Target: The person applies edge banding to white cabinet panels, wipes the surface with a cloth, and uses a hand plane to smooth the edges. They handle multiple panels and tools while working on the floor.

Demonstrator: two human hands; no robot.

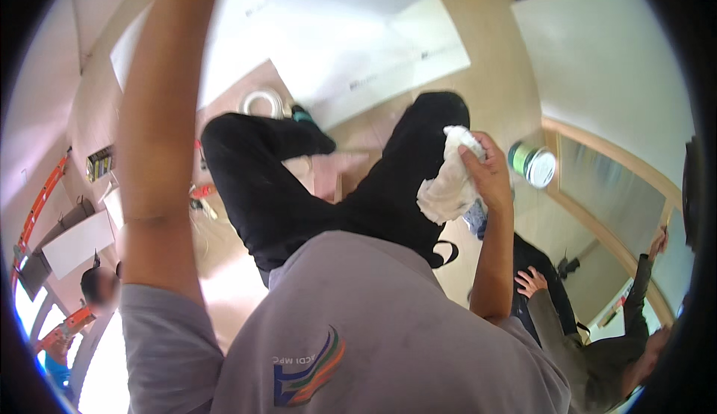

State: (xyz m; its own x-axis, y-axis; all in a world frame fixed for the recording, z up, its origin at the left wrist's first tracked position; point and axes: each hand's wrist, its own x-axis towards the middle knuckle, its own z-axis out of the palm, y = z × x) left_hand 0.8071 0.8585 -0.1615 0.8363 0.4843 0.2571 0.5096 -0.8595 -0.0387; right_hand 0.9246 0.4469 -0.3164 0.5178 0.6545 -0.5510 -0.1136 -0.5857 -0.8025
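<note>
My right hand [489, 175] is closed around a crumpled white rag [448, 182], held out in front of my right thigh. My left forearm [160, 115] rises straight up and leaves the picture at the top, so my left hand is hidden. Below me are my grey shirt [358, 324] and black trousers [299, 190]. A green and white can [532, 164] sits just right of the rag hand, apart from it.
A person in olive sleeves [582, 332] reaches along a wood-framed panel [612, 190] at the lower right. Another person [97, 287] stands at the lower left near an orange ladder [41, 197]. White sheets [373, 55] and a coiled white hose [261, 102] lie on the beige floor.
</note>
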